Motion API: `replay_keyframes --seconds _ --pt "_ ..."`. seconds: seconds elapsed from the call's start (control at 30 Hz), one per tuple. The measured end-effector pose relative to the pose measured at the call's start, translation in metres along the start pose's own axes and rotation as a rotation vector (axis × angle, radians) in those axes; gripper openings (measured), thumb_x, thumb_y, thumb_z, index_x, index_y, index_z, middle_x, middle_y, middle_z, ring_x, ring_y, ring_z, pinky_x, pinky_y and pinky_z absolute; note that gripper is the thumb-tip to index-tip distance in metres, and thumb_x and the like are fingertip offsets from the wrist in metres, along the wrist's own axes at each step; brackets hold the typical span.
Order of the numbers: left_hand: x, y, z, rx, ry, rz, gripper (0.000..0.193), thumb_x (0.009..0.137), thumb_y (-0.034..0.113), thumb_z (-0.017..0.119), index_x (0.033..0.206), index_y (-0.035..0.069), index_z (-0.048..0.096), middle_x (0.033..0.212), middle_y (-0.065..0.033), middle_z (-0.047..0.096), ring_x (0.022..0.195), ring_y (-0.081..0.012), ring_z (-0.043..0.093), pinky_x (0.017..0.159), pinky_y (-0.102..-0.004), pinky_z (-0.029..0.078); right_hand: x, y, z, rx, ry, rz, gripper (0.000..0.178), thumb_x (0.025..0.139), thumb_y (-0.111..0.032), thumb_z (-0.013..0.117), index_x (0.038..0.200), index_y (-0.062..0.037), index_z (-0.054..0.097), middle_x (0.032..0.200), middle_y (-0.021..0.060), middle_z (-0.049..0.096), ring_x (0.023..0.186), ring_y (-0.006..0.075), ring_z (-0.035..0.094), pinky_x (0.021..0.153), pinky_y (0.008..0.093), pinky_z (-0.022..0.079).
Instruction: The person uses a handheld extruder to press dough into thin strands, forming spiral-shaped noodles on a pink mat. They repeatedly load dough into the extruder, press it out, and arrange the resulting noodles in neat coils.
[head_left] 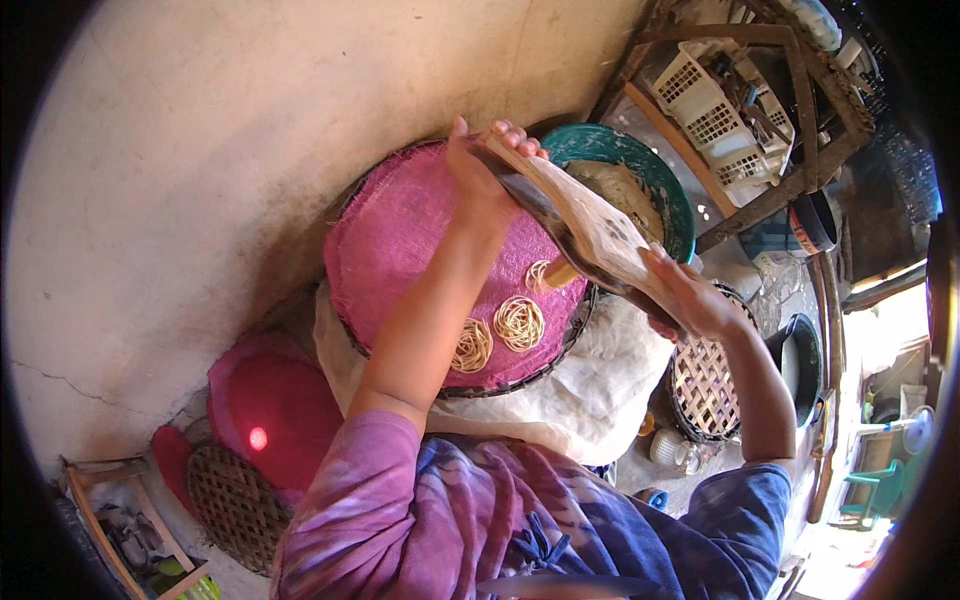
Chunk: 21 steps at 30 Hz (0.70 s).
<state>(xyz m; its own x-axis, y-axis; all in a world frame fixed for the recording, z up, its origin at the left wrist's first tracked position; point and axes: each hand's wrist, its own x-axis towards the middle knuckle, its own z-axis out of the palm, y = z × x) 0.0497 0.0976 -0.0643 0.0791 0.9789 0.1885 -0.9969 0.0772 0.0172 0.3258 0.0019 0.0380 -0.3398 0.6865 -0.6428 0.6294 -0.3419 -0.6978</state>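
A long, thick wooden board is held up at a slant over a round tray covered in pink cloth. My left hand is closed around its far left end, with fingertips showing over the edge. My right hand grips the near right end. Below the board shows a short yellowish cylinder; how it joins the board is hidden. Under it lies a small nest of pale noodle strands. Two larger nests, a middle one and a left one, rest on the cloth, the left one partly behind my left forearm.
Behind the board stands a green basin with pale dough-like stuff. A woven basket and a dark bucket are at the right. White cloth lies beneath the tray. A wall borders the left; a white crate sits back right.
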Motion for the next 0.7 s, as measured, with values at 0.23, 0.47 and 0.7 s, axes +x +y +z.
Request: replay_keyframes --seconds 0.23,0.47,0.7 --pt "0.003 0.001 0.031 0.112 -0.068 0.081 0.05 0.093 0.055 0.036 0.072 0.014 0.054 0.061 -0.0011 0.053 0.059 -0.0214 0.054 0.068 -0.0409 0.044 0.01 0.003 0.006 -0.139 0.16 -0.163 0.074 0.098 -0.065 0.032 0.076 -0.0018 0.062 0.052 0.0025 0.053 0.043 0.011 0.05 0.041 0.0274 0.041" --pt "-0.01 -0.022 0.009 0.037 0.146 0.004 0.052 0.094 0.054 0.035 0.064 0.015 0.051 0.054 -0.0004 0.05 0.051 -0.0222 0.051 0.063 -0.0404 0.043 -0.007 0.027 -0.004 -0.138 0.162 -0.004 0.06 0.101 -0.058 0.036 0.111 -0.0031 0.059 0.062 0.0024 0.057 0.044 0.0089 0.05 0.039 0.0252 0.039" --pt "0.001 -0.025 -0.023 0.002 -0.034 0.042 0.044 0.095 0.048 0.044 0.063 0.019 0.052 0.053 0.0068 0.049 0.05 -0.0141 0.051 0.061 -0.0326 0.045 0.046 0.055 0.005 0.71 -0.218 -0.058 0.092 0.09 -0.078 0.022 0.131 -0.0008 0.051 0.088 0.0238 0.067 0.061 0.0304 0.069 0.054 0.0393 0.06"
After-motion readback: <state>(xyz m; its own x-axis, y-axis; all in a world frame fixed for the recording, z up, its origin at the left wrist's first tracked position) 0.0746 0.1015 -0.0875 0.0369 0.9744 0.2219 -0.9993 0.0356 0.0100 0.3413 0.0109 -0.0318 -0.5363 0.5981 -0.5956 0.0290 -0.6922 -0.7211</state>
